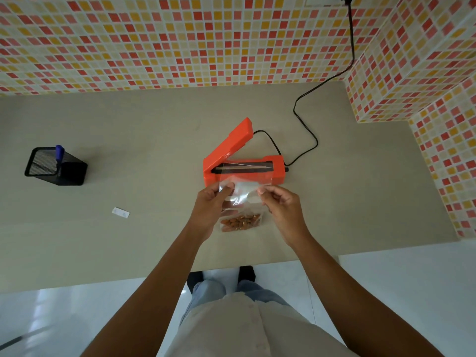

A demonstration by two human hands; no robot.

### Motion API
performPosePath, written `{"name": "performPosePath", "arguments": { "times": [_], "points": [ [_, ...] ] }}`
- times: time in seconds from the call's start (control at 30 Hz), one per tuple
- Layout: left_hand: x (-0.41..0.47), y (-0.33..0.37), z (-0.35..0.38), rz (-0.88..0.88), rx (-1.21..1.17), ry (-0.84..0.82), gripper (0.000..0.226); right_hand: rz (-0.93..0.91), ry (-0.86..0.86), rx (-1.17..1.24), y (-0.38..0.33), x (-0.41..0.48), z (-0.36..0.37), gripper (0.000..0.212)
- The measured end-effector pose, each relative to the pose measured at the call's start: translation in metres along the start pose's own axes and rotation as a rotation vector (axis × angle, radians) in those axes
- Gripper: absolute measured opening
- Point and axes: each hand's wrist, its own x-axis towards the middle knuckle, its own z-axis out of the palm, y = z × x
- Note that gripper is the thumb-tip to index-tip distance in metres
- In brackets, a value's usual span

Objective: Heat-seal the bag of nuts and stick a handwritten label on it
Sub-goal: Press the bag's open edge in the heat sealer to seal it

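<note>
A clear plastic bag of nuts lies on the beige counter, its brown nuts bunched at the near end. My left hand pinches the bag's left upper edge and my right hand pinches the right upper edge. The bag's open top stretches over the black sealing strip of the orange heat sealer. The sealer's lid stands raised at an angle. A small white label lies flat on the counter to the left. A blue pen stands in a black mesh holder at far left.
The sealer's black cord snakes over the counter's back right and up the mosaic-tiled wall to a plug. A tiled wall corner juts in at the right. The counter's front edge runs just before my body.
</note>
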Motion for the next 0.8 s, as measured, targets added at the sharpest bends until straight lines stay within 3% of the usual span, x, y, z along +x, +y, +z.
{"name": "performPosePath", "arguments": {
  "times": [0.17,0.3,0.63,0.8],
  "points": [
    [-0.014,-0.002,-0.016,0.037,0.006,-0.016,0.031,-0.048,-0.052,-0.033,-0.002,-0.011,0.007,0.009],
    [-0.028,0.001,-0.034,0.081,0.004,-0.007,0.023,-0.078,-0.091,-0.027,-0.005,-0.016,0.022,0.008],
    [-0.049,0.012,-0.115,0.169,-0.067,0.031,0.024,-0.044,-0.372,-0.049,-0.014,-0.016,0.094,0.013],
    [-0.043,0.022,-0.165,0.151,-0.118,0.053,0.024,-0.038,-0.317,-0.104,-0.010,-0.008,0.149,0.010]
  ]
}}
